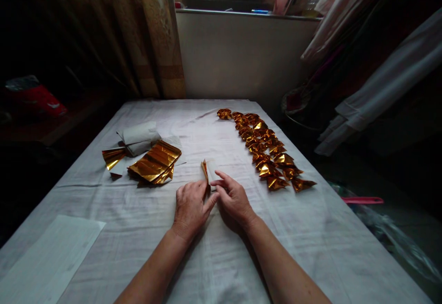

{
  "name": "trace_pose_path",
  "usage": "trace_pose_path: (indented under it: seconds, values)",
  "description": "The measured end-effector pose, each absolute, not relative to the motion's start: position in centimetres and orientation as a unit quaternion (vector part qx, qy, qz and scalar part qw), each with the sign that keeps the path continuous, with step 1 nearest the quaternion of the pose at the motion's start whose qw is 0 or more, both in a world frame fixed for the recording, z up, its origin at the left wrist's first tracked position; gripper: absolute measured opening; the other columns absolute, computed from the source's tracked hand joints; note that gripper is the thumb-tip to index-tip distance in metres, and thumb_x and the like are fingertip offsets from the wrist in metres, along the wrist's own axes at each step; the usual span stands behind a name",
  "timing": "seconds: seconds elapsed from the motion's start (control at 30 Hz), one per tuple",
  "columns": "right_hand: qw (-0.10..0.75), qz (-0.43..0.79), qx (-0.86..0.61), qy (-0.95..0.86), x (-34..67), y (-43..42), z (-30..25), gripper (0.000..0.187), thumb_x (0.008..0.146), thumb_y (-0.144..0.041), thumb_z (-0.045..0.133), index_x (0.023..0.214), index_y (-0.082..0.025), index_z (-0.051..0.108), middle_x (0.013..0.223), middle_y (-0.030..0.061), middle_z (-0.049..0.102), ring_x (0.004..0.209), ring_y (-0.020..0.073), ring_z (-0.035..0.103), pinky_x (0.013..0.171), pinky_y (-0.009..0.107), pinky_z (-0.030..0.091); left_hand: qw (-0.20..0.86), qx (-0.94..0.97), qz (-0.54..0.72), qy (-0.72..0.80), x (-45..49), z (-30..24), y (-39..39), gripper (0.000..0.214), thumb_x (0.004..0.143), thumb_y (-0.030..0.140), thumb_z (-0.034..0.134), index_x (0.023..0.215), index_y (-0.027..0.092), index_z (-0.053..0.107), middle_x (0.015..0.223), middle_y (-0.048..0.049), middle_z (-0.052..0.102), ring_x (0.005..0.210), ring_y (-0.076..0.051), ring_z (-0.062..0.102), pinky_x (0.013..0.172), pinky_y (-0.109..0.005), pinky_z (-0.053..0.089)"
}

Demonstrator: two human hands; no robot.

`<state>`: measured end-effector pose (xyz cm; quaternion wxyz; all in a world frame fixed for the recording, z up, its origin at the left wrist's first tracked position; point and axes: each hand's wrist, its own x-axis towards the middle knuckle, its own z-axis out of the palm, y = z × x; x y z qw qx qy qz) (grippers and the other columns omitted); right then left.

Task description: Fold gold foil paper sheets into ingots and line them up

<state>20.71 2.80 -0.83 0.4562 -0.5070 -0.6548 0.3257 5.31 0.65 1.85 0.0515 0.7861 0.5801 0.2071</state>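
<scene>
Near the middle of the white-covered table, my left hand (191,205) is closed round the lower end of a folded sheet of gold foil paper (205,170), which stands on edge with its pale back to the right. My right hand (235,198) meets it from the right, its thumb and fingertips at the pale side and lower edge; the index finger lifts a little away. Just left of the hands lies a stack of gold foil sheets (155,163). To the right, folded gold foil pieces (260,145) with pointed ends sit in rows.
White paper wrapping (140,134) and a fanned gold foil piece (113,157) lie at the left. A white sheet (55,253) rests at the near left corner. Beyond the right table edge are a pink handle (362,200), clear plastic (397,235) and hanging clothes (386,83).
</scene>
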Motion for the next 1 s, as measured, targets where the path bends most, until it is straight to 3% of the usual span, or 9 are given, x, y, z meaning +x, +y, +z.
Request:
trace_pose_path:
  seconds: [0.17,0.27,0.33,0.47,0.57,0.67,0.8,1.0]
  values:
    - [0.457,0.303,-0.472,-0.69,20.6,2.8,-1.2,0.056,0.08,-0.006,0.046,0.132,-0.026,0.057,0.103,0.0027,0.077,0.103,0.02,0.069,0.097,0.042,0.051,0.07,0.767,0.267,0.58,5.2,0.8,1.2,0.02,0.091,0.032,0.063,0.107,0.022,0.067,0.106,-0.006,0.073,0.102,-0.024,0.064,0.09,-0.04,0.044]
    - [0.457,0.283,-0.473,-0.698,20.4,2.8,-1.3,0.056,0.082,-0.007,0.046,0.134,-0.026,0.054,0.104,0.003,0.076,0.105,0.0202,0.068,0.097,0.042,0.051,0.078,0.736,0.299,0.603,4.7,0.1,1.9,0.007,0.088,0.022,0.063,0.09,0.021,0.07,0.088,-0.0043,0.074,0.088,-0.022,0.067,0.083,-0.037,0.048]
    - [0.466,0.252,-0.483,-0.697,20.4,2.8,-1.3,0.057,0.082,-0.01,0.05,0.137,-0.026,0.051,0.109,0.0043,0.074,0.105,0.0205,0.067,0.097,0.041,0.051,0.087,0.721,0.328,0.605,4.3,-0.1,2.3,0.01,0.087,0.017,0.061,0.082,0.021,0.07,0.08,-0.0033,0.074,0.081,-0.021,0.068,0.077,-0.035,0.05]
    - [0.493,0.107,-0.526,-0.685,21.0,3.0,-0.7,0.067,0.08,-0.013,0.056,0.145,-0.023,0.041,0.127,0.0123,0.062,0.115,0.0244,0.061,0.099,0.042,0.051,0.128,0.712,0.427,0.542,3.7,0.1,2.6,0.025,0.086,0.01,0.053,0.095,0.024,0.072,0.092,-0.0016,0.076,0.087,-0.018,0.07,0.079,-0.029,0.054]
    - [0.477,-0.003,-0.536,-0.697,21.8,3.0,0.1,0.07,0.078,-0.011,0.057,0.146,-0.021,0.041,0.143,0.0176,0.048,0.132,0.0291,0.047,0.104,0.047,0.046,0.128,0.718,0.476,0.492,3.3,0.5,2.5,0.032,0.086,0.008,0.049,0.1,0.024,0.072,0.099,-0.0015,0.075,0.092,-0.016,0.07,0.083,-0.026,0.056]
    - [0.43,-0.059,-0.514,-0.74,22.5,2.7,0.8,0.054,0.078,-0.01,0.06,0.131,-0.024,0.058,0.149,0.015,0.043,0.137,0.0313,0.041,0.106,0.049,0.041,0.116,0.732,0.49,0.459,3.1,0.9,2.3,0.034,0.085,0.006,0.05,0.104,0.024,0.071,0.104,-0.0025,0.074,0.095,-0.016,0.07,0.086,-0.027,0.057]
    - [0.399,-0.089,-0.469,-0.783,22.9,2.3,1.4,0.023,0.084,-0.017,0.062,0.102,-0.028,0.071,0.137,0.0071,0.058,0.131,0.0284,0.047,0.103,0.044,0.041,0.109,0.743,0.5,0.432,2.9,1.4,2.1,0.032,0.086,0.005,0.051,0.105,0.023,0.07,0.107,-0.0041,0.073,0.099,-0.016,0.07,0.088,-0.028,0.058]
    - [0.396,-0.128,-0.456,-0.786,23.0,2.3,1.5,0.017,0.093,-0.026,0.058,0.103,-0.028,0.072,0.128,0.0059,0.066,0.126,0.0247,0.052,0.101,0.04,0.041,0.085,0.776,0.48,0.401,1.9,1.4,2.5,0.023,0.091,0.011,0.055,0.107,0.021,0.068,0.111,-0.0073,0.072,0.102,-0.016,0.07,0.091,-0.028,0.058]
